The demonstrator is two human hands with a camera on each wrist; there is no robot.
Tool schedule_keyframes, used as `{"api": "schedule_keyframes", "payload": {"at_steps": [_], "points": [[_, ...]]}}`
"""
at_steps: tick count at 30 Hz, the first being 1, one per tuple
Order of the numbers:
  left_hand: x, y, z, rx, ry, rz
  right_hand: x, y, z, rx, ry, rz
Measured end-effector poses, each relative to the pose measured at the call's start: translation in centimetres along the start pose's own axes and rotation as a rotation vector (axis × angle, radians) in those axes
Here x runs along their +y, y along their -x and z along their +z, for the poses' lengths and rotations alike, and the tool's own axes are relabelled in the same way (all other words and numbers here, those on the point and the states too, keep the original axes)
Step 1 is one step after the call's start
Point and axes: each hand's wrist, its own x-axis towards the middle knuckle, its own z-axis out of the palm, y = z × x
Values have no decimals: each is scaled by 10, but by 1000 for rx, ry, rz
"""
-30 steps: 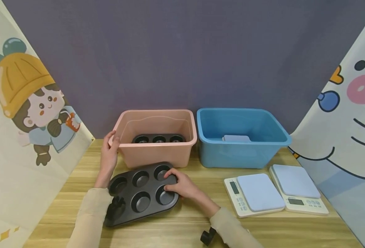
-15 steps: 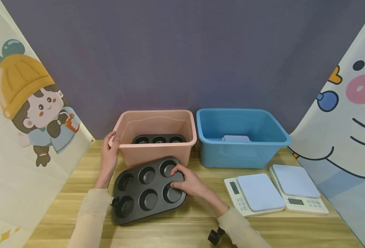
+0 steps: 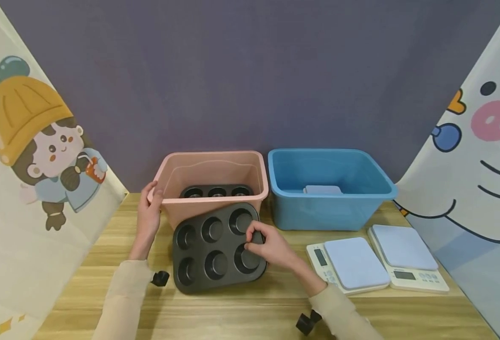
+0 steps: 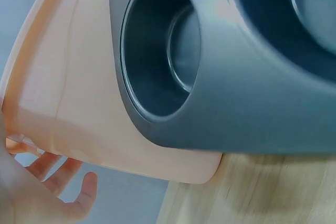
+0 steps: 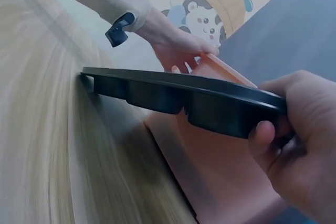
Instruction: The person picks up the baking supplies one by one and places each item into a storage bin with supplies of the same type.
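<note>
My right hand pinches the right edge of a dark six-cup-style muffin pan, cups facing up. The right wrist view shows the pan raised on the hand's side and sloping down towards the table. It overlaps the front of a pink bin in the head view; whether they touch I cannot tell. My left hand grips the bin's front left rim, thumb and fingers around it. A second muffin pan lies inside the pink bin, partly hidden by its front wall.
Right of the pink bin stands a blue bin holding a pale flat object, mostly hidden. Two white kitchen scales lie side by side on the wooden table at the right. A dark backdrop rises behind the bins.
The muffin pan has moved right and upward in the head view, towards the pink bin, and turned slightly, with my right hand on it. My left hand stays on the bin's rim.
</note>
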Motion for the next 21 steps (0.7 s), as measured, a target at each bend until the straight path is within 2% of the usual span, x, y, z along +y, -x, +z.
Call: {"api": "schedule_keyframes", "payload": {"at_steps": [4,10,18,21], "points": [[-1,-1,0,-3,-7,-22,-3,1,-6,-12,-3,-33],[-3,-1,0,-5,-1,-18,-14,2,-21,-26,-5,-88],[-3,-2,0,-3,-15,-17,-34,-1,-43,-94,-140,-252],[0,-1,-1,-9,-17,-32,-42,-3,-49,-82,-162,-274]]}}
